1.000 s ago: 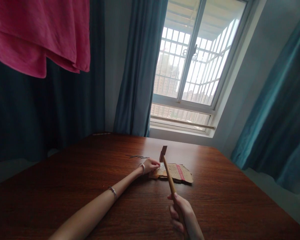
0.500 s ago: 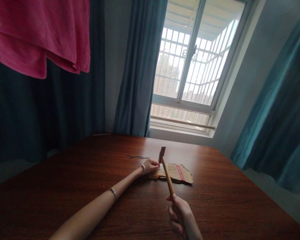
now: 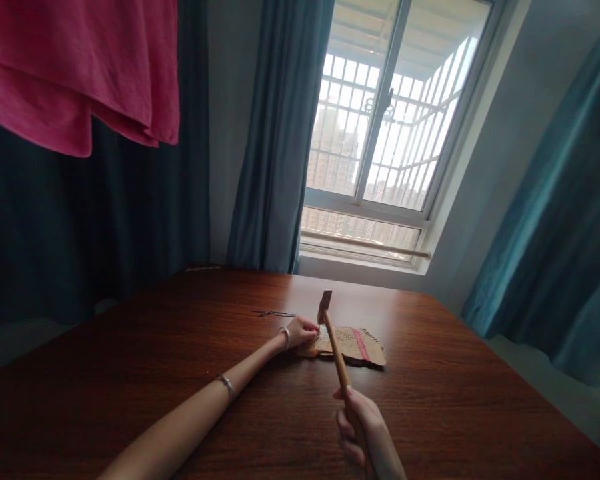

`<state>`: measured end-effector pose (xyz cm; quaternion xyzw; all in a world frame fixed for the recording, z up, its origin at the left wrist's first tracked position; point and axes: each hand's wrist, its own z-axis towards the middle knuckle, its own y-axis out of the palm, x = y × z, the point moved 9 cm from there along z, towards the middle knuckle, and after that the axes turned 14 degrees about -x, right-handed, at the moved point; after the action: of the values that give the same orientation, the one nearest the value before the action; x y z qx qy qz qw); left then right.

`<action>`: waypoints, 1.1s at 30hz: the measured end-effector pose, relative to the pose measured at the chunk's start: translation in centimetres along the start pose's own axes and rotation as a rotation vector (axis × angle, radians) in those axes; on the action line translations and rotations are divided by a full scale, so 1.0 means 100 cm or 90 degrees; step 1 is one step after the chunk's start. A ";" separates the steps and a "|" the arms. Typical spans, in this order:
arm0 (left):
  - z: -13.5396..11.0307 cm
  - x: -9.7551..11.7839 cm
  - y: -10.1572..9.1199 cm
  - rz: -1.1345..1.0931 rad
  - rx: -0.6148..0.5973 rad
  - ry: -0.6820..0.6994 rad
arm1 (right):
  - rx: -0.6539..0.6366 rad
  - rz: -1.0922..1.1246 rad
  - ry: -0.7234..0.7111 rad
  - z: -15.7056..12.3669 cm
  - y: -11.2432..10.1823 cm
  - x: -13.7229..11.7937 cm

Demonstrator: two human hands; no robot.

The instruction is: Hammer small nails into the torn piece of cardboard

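Observation:
My right hand (image 3: 363, 430) is wrapped round the wooden handle of a hammer (image 3: 337, 353). The hammer slants up and away from me, its head over the left part of a flat piece of cardboard (image 3: 375, 348). The cardboard is full of small holes and has a red printed strip towards its right end. At its left end, my left hand (image 3: 303, 332) pinches a thin nail between thumb and fingertips, just below the hammer head; the nail is small and mostly hidden. Several loose dark nails (image 3: 275, 313) lie behind my left hand.
All this lies on a brown wooden table (image 3: 130, 373). Beyond its far edge are a barred window (image 3: 375, 133) and blue curtains (image 3: 275, 167). A pink cloth (image 3: 105, 73) hangs at upper left. Two bracelets circle my left forearm and wrist.
The hammer head sits very slightly higher than before. My left hand and the cardboard stay in the same place.

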<state>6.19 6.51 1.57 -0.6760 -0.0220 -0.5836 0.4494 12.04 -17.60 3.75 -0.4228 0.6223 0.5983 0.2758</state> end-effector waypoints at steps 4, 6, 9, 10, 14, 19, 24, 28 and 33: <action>0.000 -0.004 0.001 -0.009 -0.001 -0.023 | 0.019 -0.001 0.014 -0.001 0.000 0.001; -0.001 -0.002 0.001 -0.004 -0.003 -0.015 | 0.024 0.002 0.009 -0.002 0.000 0.001; -0.002 0.003 0.000 0.009 -0.005 -0.003 | 0.011 0.004 0.000 -0.001 0.001 -0.001; -0.003 0.003 0.000 0.012 -0.005 -0.003 | 0.009 0.000 -0.004 -0.001 -0.001 -0.002; -0.003 0.001 0.000 -0.005 -0.011 -0.025 | 0.045 -0.066 -0.060 -0.004 -0.021 -0.015; 0.000 -0.007 0.003 -0.070 -0.052 -0.046 | 0.203 -0.251 -0.137 -0.018 -0.073 -0.041; 0.002 -0.013 -0.010 -0.084 -0.087 -0.083 | 0.356 -0.406 -0.106 -0.038 -0.121 -0.060; 0.002 0.000 -0.030 0.014 -0.074 -0.034 | 0.416 -0.422 -0.071 -0.051 -0.148 -0.069; 0.000 0.014 -0.024 0.190 -0.110 0.019 | 0.465 -0.463 -0.038 -0.059 -0.171 -0.073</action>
<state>5.24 7.26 4.09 -0.6990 0.1354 -0.5199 0.4719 31.18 -20.68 2.00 -0.4706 0.5955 0.2194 0.6130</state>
